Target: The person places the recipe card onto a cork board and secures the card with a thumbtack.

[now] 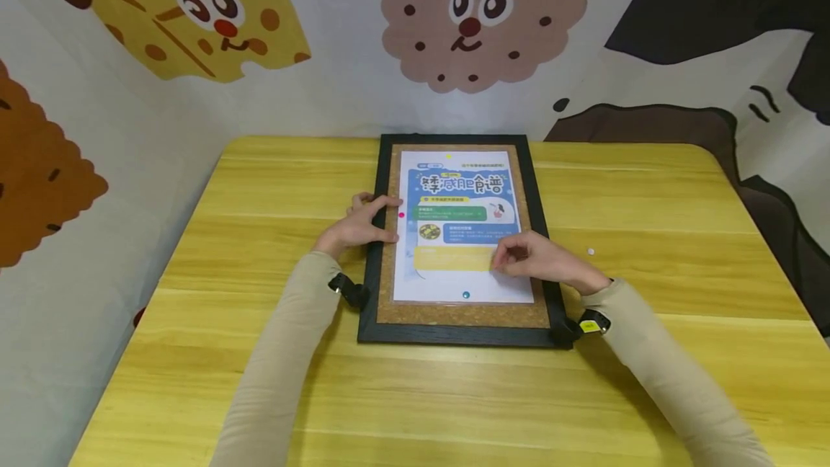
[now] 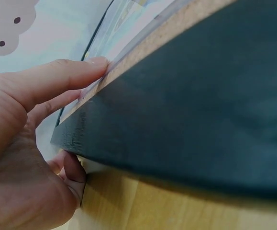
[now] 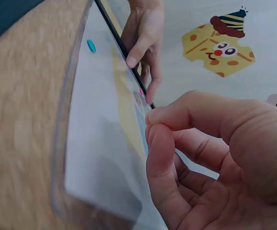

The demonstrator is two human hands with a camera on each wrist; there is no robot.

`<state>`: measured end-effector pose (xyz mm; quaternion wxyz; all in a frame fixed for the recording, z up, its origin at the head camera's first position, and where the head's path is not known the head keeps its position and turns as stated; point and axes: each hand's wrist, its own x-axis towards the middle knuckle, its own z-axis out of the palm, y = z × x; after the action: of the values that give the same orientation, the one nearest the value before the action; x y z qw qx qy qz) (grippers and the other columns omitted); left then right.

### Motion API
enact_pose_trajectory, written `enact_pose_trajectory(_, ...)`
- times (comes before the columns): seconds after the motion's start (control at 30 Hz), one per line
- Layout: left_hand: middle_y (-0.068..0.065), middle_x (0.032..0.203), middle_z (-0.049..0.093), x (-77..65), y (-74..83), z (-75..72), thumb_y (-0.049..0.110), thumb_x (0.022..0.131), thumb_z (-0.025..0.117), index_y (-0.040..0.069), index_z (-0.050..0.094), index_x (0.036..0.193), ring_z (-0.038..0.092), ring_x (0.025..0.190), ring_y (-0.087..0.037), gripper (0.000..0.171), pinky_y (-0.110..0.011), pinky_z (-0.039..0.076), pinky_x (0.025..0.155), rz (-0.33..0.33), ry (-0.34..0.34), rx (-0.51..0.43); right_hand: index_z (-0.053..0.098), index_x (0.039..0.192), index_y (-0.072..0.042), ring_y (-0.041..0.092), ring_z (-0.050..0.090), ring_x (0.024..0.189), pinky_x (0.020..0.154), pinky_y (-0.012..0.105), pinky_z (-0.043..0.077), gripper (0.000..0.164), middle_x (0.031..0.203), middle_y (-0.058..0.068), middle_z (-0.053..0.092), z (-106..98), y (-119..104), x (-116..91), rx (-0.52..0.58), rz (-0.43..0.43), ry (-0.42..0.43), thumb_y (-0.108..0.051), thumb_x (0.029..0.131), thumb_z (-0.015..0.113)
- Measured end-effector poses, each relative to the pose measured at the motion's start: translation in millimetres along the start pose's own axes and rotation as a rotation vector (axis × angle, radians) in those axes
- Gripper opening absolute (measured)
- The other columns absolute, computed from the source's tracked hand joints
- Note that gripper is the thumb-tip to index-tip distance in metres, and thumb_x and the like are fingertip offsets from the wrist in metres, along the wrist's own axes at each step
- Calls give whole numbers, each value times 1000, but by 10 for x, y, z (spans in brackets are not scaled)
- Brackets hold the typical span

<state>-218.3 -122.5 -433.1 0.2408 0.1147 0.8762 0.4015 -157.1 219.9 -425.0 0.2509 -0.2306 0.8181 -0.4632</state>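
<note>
A black-framed cork board (image 1: 454, 335) lies flat on the yellow table (image 1: 648, 193). A blue and white poster (image 1: 460, 186) is pinned on it. My left hand (image 1: 363, 225) rests on the board's left frame with the fingers spread, the thumb and a fingertip reaching onto the cork. Up close, the left hand (image 2: 23, 143) presses against the dark frame (image 2: 186, 110). My right hand (image 1: 532, 258) hovers over the poster's right edge, thumb and forefinger pinched together (image 3: 152, 124). Nothing shows between them.
A pink pin (image 1: 400, 215), a teal pin (image 1: 465, 295) and a yellow pin (image 1: 449, 156) sit at the poster's edges. A small white pin (image 1: 590, 251) lies on the table right of the board. Cartoon-printed walls stand close behind and to the left.
</note>
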Motion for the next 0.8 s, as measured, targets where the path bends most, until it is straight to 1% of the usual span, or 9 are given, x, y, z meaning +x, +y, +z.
enact_pose_trajectory(0.13,-21,153,-6,6,-7,4,21,83,75,20,42,145,6,135,-44,70,-60,19,105,-7,1,-2,67,90,3,21,50,73,64,25,41,5,86,11,62,-100,24,-91,3,9,15,3,85,66)
enact_pose_trajectory(0.3,-20,153,-5,2,-7,1,20,83,75,20,43,145,7,135,-43,70,-60,19,105,-8,3,-3,66,91,3,21,50,74,64,25,42,5,85,10,60,-214,63,-219,-18,43,51,2,86,66)
enact_pose_trajectory(0.43,-19,154,-5,-2,1,-3,20,84,75,21,43,145,7,135,-42,69,-60,20,104,-10,2,-6,66,92,3,21,53,75,65,26,45,4,87,11,61,-290,127,-319,-21,68,93,2,88,65)
enact_pose_trajectory(0.57,-20,154,-6,-2,10,-4,20,83,75,21,43,145,5,136,-42,69,-61,19,105,-15,2,-12,67,94,1,20,57,80,69,27,48,5,90,11,64,-353,194,-425,-44,82,151,-2,91,64)
enact_pose_trajectory(0.7,-19,154,-7,-2,12,-4,20,83,75,22,43,145,5,136,-42,70,-61,18,105,-26,3,-14,67,96,1,18,58,82,71,26,49,8,91,11,64,-395,255,-542,-64,84,203,-4,92,63)
enact_pose_trajectory(0.8,-19,154,-7,0,9,-2,20,83,75,23,43,145,6,136,-41,70,-61,18,105,-31,4,-15,67,98,3,18,59,82,71,26,49,9,92,12,64,-417,310,-625,-67,70,235,-2,92,61)
